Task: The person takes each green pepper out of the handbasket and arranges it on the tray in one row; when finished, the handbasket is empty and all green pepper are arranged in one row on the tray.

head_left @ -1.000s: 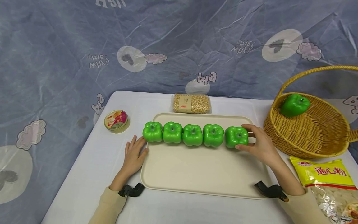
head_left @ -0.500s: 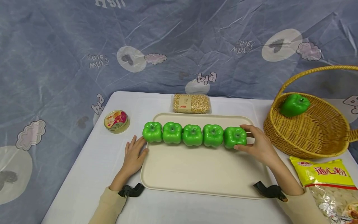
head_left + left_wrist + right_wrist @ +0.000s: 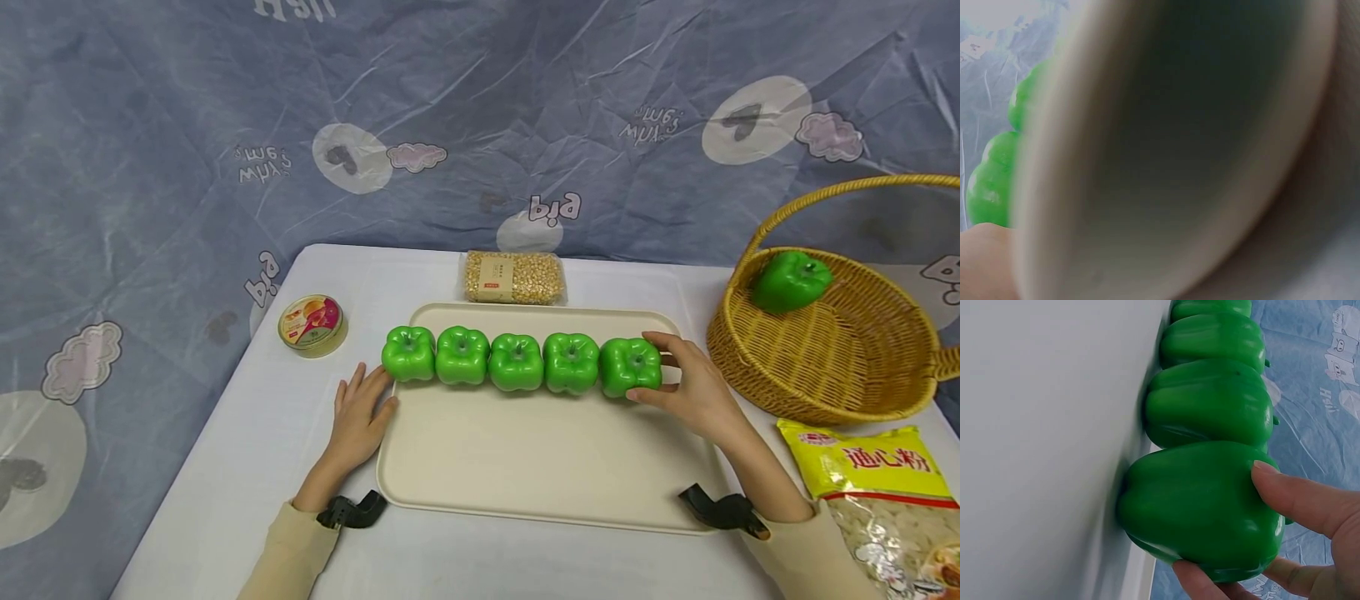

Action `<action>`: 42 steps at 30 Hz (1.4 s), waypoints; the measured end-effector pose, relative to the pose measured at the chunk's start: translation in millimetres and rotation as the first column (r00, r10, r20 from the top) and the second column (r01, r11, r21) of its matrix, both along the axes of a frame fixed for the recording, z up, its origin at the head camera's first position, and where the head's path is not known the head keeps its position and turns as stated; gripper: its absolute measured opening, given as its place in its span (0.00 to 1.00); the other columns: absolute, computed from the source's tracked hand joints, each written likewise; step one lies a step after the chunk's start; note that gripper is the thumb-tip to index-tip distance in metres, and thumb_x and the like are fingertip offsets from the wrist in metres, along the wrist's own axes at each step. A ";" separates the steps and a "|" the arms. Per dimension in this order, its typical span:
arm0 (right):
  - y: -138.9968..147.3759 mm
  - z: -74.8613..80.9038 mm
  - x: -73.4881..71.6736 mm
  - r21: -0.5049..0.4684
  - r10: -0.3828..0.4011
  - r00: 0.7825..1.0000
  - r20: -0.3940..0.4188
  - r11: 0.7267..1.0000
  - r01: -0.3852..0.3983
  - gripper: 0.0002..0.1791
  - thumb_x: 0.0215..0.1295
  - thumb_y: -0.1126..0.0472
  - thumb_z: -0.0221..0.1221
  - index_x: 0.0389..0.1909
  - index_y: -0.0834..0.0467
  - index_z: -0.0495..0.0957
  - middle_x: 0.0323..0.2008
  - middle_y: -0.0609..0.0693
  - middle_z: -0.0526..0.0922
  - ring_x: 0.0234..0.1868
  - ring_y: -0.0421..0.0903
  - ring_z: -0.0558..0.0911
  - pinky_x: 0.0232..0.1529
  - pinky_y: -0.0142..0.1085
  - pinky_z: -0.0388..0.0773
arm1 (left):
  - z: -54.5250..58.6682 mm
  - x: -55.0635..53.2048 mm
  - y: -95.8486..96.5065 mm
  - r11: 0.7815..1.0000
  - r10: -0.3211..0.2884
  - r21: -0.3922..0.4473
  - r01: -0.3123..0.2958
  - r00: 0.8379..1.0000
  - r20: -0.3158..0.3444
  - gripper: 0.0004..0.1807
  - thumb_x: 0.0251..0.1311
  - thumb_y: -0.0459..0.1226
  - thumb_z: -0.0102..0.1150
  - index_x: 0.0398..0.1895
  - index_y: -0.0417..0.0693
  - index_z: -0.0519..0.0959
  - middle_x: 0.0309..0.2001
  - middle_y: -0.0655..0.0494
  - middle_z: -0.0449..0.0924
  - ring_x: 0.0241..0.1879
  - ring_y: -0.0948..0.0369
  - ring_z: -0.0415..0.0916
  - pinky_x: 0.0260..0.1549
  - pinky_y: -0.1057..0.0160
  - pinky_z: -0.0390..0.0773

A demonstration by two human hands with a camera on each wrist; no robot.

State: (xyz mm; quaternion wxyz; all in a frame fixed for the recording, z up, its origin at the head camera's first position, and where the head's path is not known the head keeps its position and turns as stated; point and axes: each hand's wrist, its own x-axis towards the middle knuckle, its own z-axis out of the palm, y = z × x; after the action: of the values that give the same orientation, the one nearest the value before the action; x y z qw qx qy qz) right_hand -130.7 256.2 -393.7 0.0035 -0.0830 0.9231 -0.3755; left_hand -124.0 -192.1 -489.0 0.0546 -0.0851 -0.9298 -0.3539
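Several green bell peppers stand upright, stems up, in a row across the back half of a cream tray (image 3: 540,467). My right hand (image 3: 703,393) holds the rightmost bell pepper (image 3: 628,367) from its right side, thumb in front and fingers behind. In the right wrist view, that bell pepper (image 3: 1200,509) sits on the tray, close against its neighbour (image 3: 1210,406). At the tray's left edge, my left hand (image 3: 360,423) rests with relaxed fingers, fingertips at the leftmost bell pepper (image 3: 408,354). A blurred pale sleeve opening (image 3: 1054,156) hides most of the left wrist view.
A wicker basket (image 3: 731,367) with one green bell pepper (image 3: 787,283) inside stands at the right. In front of it lies a yellow-topped pasta bag (image 3: 877,492). Behind the tray is a corn kernel pack (image 3: 517,277); a round tin (image 3: 313,325) stands at the left.
The rightmost bell pepper has slid slightly left with my right hand, closing the small gap to its neighbour. My left hand has stayed in place.
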 end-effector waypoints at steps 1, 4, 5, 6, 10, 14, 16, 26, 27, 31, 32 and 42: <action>0.0 0.3 0.1 -0.002 0.002 1.000 -0.001 1.000 -0.002 0.47 0.49 0.64 0.74 0.69 0.66 0.61 0.62 0.71 0.66 0.57 0.72 0.72 0.42 0.43 0.83 | -0.1 -0.2 0.0 1.000 0.000 -0.002 0.000 1.000 -0.002 0.25 0.66 0.35 0.52 0.67 0.43 0.70 0.71 0.41 0.64 0.75 0.38 0.43 0.68 0.32 0.32; 0.1 1.4 0.5 -0.007 0.007 1.000 0.002 1.000 -0.007 0.47 0.49 0.65 0.74 0.69 0.66 0.61 0.63 0.70 0.66 0.58 0.71 0.72 0.43 0.44 0.83 | -0.6 -0.8 -0.1 1.000 0.000 -0.008 0.000 1.000 -0.007 0.25 0.66 0.35 0.52 0.67 0.43 0.70 0.71 0.41 0.64 0.75 0.38 0.43 0.68 0.32 0.32; 0.2 1.9 0.6 -0.007 0.008 1.000 0.004 1.000 -0.008 0.47 0.49 0.64 0.74 0.69 0.65 0.61 0.63 0.70 0.65 0.58 0.71 0.72 0.43 0.44 0.83 | -0.7 -0.9 -0.1 1.000 -0.001 -0.010 0.001 1.000 -0.008 0.25 0.66 0.35 0.52 0.67 0.43 0.70 0.71 0.41 0.64 0.75 0.38 0.43 0.68 0.32 0.32; 0.1 2.3 0.8 -0.006 0.009 1.000 0.006 1.000 -0.009 0.47 0.49 0.64 0.74 0.70 0.65 0.61 0.63 0.70 0.65 0.58 0.71 0.72 0.43 0.44 0.83 | -0.8 -1.0 -0.1 1.000 -0.002 -0.010 0.001 1.000 -0.008 0.25 0.66 0.35 0.52 0.67 0.43 0.70 0.71 0.41 0.64 0.75 0.38 0.43 0.68 0.32 0.32; 0.1 4.3 0.9 -0.007 0.013 1.000 0.013 1.000 -0.013 0.48 0.49 0.63 0.74 0.70 0.65 0.60 0.64 0.70 0.65 0.59 0.71 0.72 0.45 0.47 0.82 | -0.8 -1.2 0.0 1.000 -0.004 -0.010 0.004 1.000 -0.007 0.25 0.66 0.35 0.52 0.67 0.43 0.70 0.71 0.41 0.64 0.76 0.38 0.43 0.68 0.32 0.32; 1.4 7.4 0.4 -0.031 0.027 1.000 0.009 0.999 -0.026 0.48 0.49 0.64 0.74 0.70 0.65 0.59 0.63 0.72 0.64 0.59 0.72 0.72 0.48 0.49 0.80 | -0.3 -1.2 -0.1 1.000 -0.003 -0.010 0.003 1.000 -0.002 0.25 0.66 0.36 0.52 0.67 0.43 0.70 0.71 0.41 0.63 0.76 0.38 0.42 0.69 0.32 0.32; 3.0 9.9 0.4 -0.037 0.034 0.999 0.002 0.999 -0.034 0.48 0.50 0.64 0.74 0.71 0.65 0.59 0.62 0.72 0.63 0.58 0.71 0.72 0.49 0.50 0.79 | 0.0 -1.1 -0.1 1.000 -0.002 -0.009 0.002 1.000 -0.001 0.25 0.66 0.36 0.52 0.67 0.42 0.70 0.71 0.41 0.63 0.76 0.38 0.42 0.69 0.32 0.32; 32.3 28.0 -5.6 -0.064 0.039 0.999 -0.015 0.997 -0.040 0.45 0.54 0.63 0.72 0.71 0.66 0.59 0.65 0.69 0.63 0.60 0.68 0.69 0.47 0.19 0.76 | 0.9 -0.9 -0.2 1.000 -0.005 -0.008 0.005 1.000 -0.002 0.25 0.66 0.36 0.51 0.67 0.43 0.70 0.72 0.42 0.63 0.76 0.38 0.43 0.69 0.33 0.32; 38.1 30.0 -6.5 -0.067 0.026 1.000 -0.004 0.997 -0.026 0.45 0.55 0.62 0.71 0.71 0.65 0.59 0.66 0.68 0.64 0.59 0.60 0.73 0.45 0.14 0.72 | 1.1 -0.8 -0.1 1.000 -0.005 -0.008 0.005 1.000 -0.002 0.25 0.67 0.36 0.51 0.67 0.43 0.70 0.71 0.42 0.63 0.76 0.38 0.43 0.69 0.32 0.32; 66.8 38.4 -9.8 -0.032 -0.069 0.997 0.037 0.997 0.070 0.47 0.58 0.56 0.69 0.74 0.61 0.56 0.67 0.68 0.63 0.48 0.27 0.74 0.39 0.11 0.69 | 0.6 -0.9 0.0 1.000 -0.003 -0.011 0.003 1.000 0.000 0.25 0.67 0.36 0.51 0.67 0.43 0.70 0.71 0.41 0.63 0.76 0.38 0.42 0.68 0.32 0.32; 74.7 41.0 -10.6 -0.021 -0.100 0.994 0.044 0.995 0.101 0.47 0.59 0.55 0.69 0.75 0.59 0.55 0.68 0.67 0.63 0.44 0.21 0.72 0.38 0.11 0.69 | 0.5 -0.8 -0.1 1.000 -0.003 -0.012 0.003 1.000 0.001 0.25 0.67 0.36 0.51 0.67 0.43 0.70 0.71 0.41 0.63 0.76 0.38 0.42 0.68 0.32 0.32; 163.7 50.1 -37.3 0.015 -0.480 0.877 -0.008 0.877 0.480 0.43 0.65 0.47 0.61 0.76 0.39 0.49 0.76 0.48 0.56 0.73 0.47 0.62 0.58 0.26 0.69 | -1.6 0.6 -1.2 1.000 -0.001 -0.015 0.001 1.000 0.001 0.25 0.67 0.36 0.51 0.67 0.43 0.70 0.72 0.43 0.63 0.76 0.38 0.42 0.68 0.32 0.32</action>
State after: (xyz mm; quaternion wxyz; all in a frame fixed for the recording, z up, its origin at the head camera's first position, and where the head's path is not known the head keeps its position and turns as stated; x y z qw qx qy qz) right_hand -168.0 419.9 -343.6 -0.0908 0.1478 0.9180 -0.3567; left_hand -123.4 -193.3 -490.7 0.0536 -0.0858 -0.9324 -0.3470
